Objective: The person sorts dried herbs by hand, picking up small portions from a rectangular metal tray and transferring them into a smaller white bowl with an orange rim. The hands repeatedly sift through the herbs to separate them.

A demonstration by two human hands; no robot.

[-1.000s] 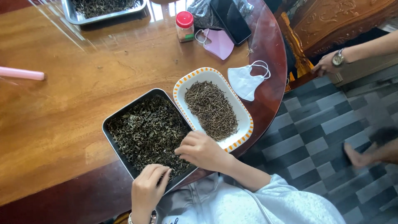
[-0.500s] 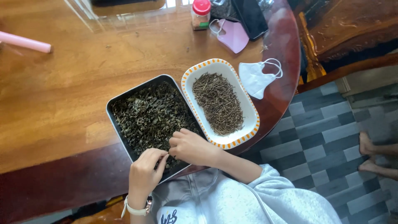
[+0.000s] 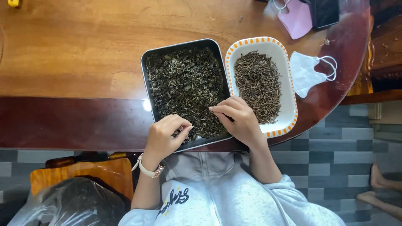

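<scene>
Over the metal tray [image 3: 147, 79] of dark, crumpled dried leaves [image 3: 184, 83], I am watching my left hand [image 3: 164, 136] and right hand [image 3: 236, 119] pinching into them.

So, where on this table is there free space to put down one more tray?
The widest bare wood lies left of the metal tray, up to the far edge. The right side is crowded: the white dish, white mask and pink mask sit close together. Both hands occupy the near edge.

Two hands [image 3: 165, 136], two trays [image 3: 147, 79], two face masks [image 3: 305, 73], one phone [image 3: 324, 12], one wristwatch [image 3: 146, 168].
</scene>
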